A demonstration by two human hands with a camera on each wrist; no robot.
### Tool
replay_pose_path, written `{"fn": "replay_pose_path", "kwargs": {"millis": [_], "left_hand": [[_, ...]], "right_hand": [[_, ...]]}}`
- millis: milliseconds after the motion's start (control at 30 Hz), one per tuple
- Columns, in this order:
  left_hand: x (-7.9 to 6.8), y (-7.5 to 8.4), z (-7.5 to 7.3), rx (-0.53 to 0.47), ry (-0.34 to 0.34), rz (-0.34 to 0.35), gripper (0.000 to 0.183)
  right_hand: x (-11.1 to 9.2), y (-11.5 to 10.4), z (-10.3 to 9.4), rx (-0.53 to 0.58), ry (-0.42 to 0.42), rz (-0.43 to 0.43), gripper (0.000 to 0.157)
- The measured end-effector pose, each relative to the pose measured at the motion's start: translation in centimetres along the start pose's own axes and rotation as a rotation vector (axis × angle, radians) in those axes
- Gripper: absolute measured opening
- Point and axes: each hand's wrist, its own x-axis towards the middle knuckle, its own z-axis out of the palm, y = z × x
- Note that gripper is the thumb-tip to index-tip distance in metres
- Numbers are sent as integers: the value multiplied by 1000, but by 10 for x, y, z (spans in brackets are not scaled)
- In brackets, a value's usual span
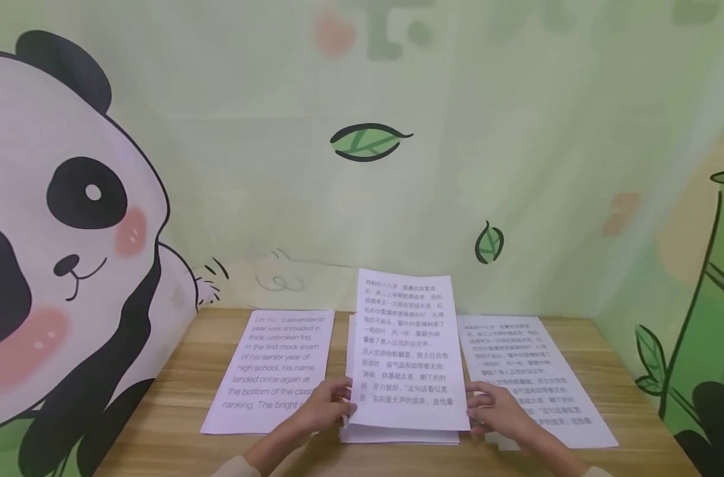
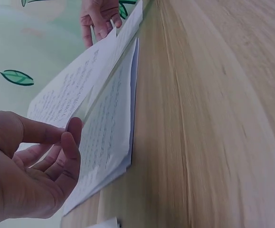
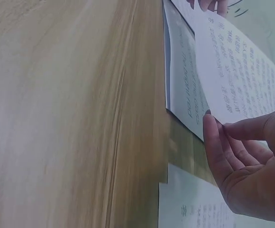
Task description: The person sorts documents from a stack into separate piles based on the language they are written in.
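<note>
A sheet of paper with printed Chinese text [image 1: 406, 351] is raised and tilted toward me in the middle of the head view. My left hand [image 1: 328, 405] pinches its left edge low down between thumb and fingers. At the lower right edge, my right hand [image 1: 497, 412] pinches the same sheet, thumb against fingertips in the right wrist view. Below it lies a stack of paper [image 1: 397, 436], mostly covered in the head view. English print shows on the stack's top sheet [image 3: 181, 71] in the right wrist view.
To the left lies a paper with large English print [image 1: 275, 371], partly behind my left hand. Papers with Chinese print [image 1: 534, 371] lie at the right, their edges slightly offset. All rest on a wooden table [image 1: 177, 411], with a panda-printed cloth [image 1: 266, 165] behind.
</note>
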Motion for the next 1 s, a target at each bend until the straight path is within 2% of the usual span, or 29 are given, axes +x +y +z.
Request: {"fn": "replay_pose_path", "kwargs": {"millis": [267, 500, 767, 1000], "left_hand": [[10, 3, 19, -96, -19, 42, 46], [16, 11, 40, -83, -22, 17, 48], [25, 17, 70, -109, -79, 16, 42], [32, 23, 91, -117, -101, 61, 38]], "right_hand": [[-6, 6, -11, -7, 68, 28, 55], [-13, 11, -20, -7, 158, 92, 57], [-25, 26, -45, -15, 205, 123, 55], [-29, 32, -70, -23, 227, 127, 54]]}}
